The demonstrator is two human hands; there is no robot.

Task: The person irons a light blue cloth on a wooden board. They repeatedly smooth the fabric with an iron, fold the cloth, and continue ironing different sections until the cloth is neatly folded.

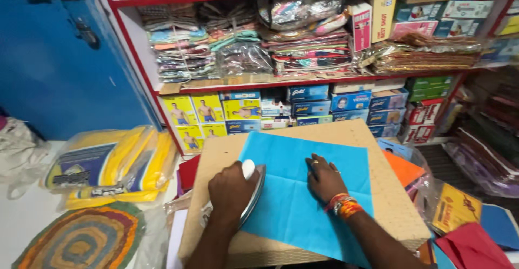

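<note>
- On the brown perforated cardboard board (378, 193), a flat turquoise cloth sheet (292, 204) is lying.
- Left hand (231, 190) is gripping a white-handled metal iron (251, 190) on the cloth's left edge.
- Right hand (324, 178) is pressing open-palmed on the cloth.

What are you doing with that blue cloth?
A person is pressing a blue cloth spread on a cardboard board. The left hand grips the white handle of an iron resting on the cloth's left edge. The right hand lies flat on the cloth. Shelves behind hold folded fabrics and boxes.
</note>
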